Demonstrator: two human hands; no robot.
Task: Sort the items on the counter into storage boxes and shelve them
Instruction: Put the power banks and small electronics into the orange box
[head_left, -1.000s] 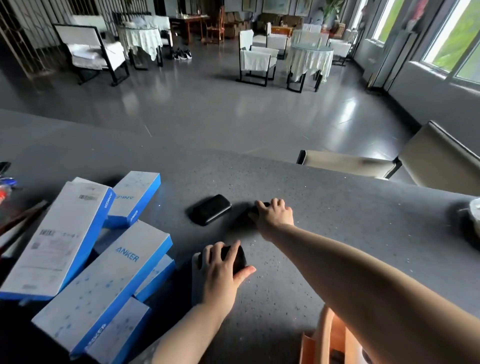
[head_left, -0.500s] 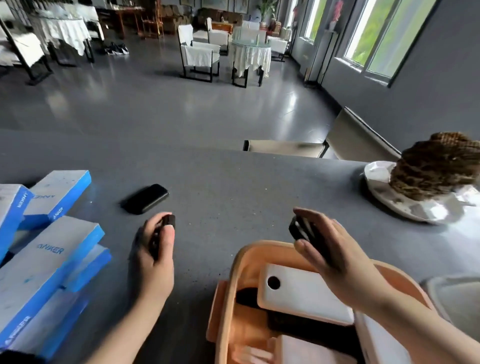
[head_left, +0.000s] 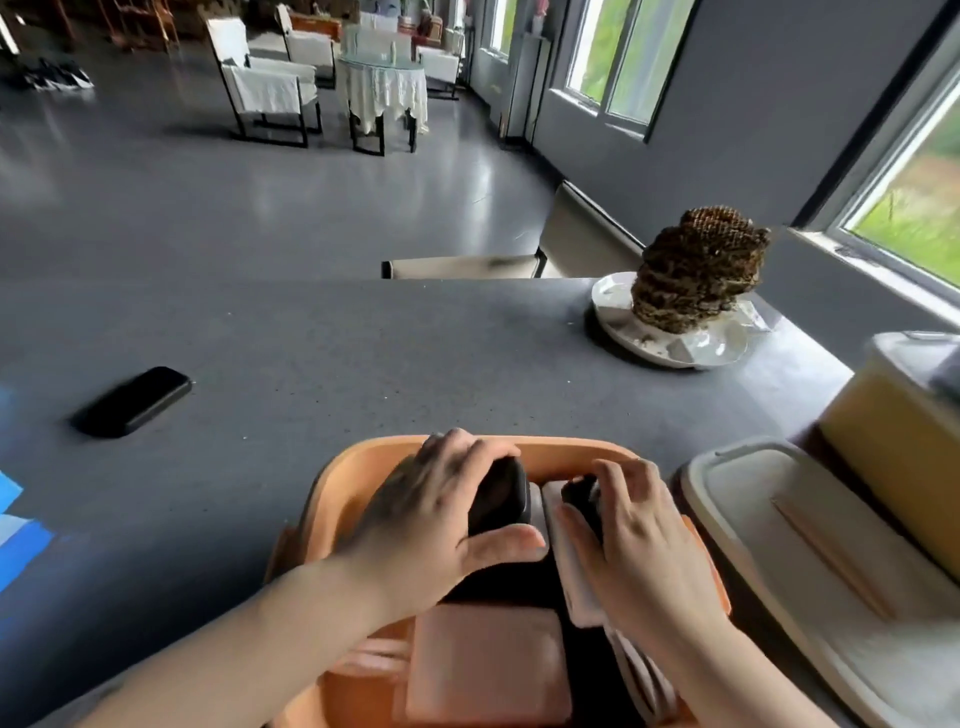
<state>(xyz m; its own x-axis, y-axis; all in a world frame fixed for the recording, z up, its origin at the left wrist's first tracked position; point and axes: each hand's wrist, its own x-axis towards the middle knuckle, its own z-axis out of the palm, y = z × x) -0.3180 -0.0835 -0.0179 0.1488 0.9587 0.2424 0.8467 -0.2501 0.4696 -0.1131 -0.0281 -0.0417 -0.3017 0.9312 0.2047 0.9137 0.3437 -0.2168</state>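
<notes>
An orange storage box stands on the grey counter in front of me, holding several flat power banks, black, white and pink. My left hand is inside the box, shut on a black power bank. My right hand is beside it over the box, shut on another small black power bank, mostly hidden by the fingers. One more black power bank lies loose on the counter to the left.
Blue product boxes poke in at the left edge. A white lidded box and a yellow box stand to the right. A white dish with a brown honeycomb-like lump sits at the far right of the counter. Chairs and tables stand beyond.
Both hands lifted a black power bank from the counter and carried them right, into the orange box. The view swung right, so the blue boxes slid to the edge.
</notes>
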